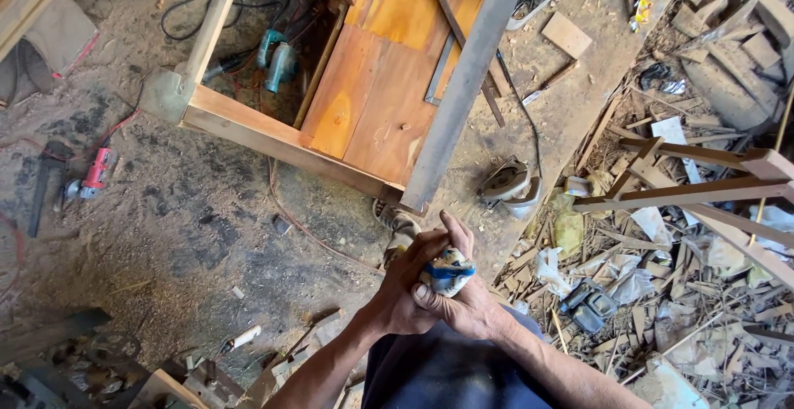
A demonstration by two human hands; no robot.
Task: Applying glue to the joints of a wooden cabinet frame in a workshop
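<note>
Both hands meet at the lower middle of the head view, closed together around a small white and blue object, which looks like a crumpled rag or a small bottle, though I cannot tell which. The left hand wraps it from the near side with fingers curled, and the right hand cups it from the other side, thumb laid across the front and fingers pointing up behind it. This object sits above the floor, just off the near corner of the wooden frame, with a shoe showing just beyond the knuckles. A long grey metal bar leans across the frame's orange panel, its lower end resting at that near corner. A metal square lies on the panel beside the bar. Inside the frame's open left half, a teal power tool lies among black cables. A circular saw rests on the dusty plank just right of the bar's foot. A red tool lies on the floor near the left edge. Wood scraps and paper litter fill the right side, under a frame of thin brown slats.
</note>
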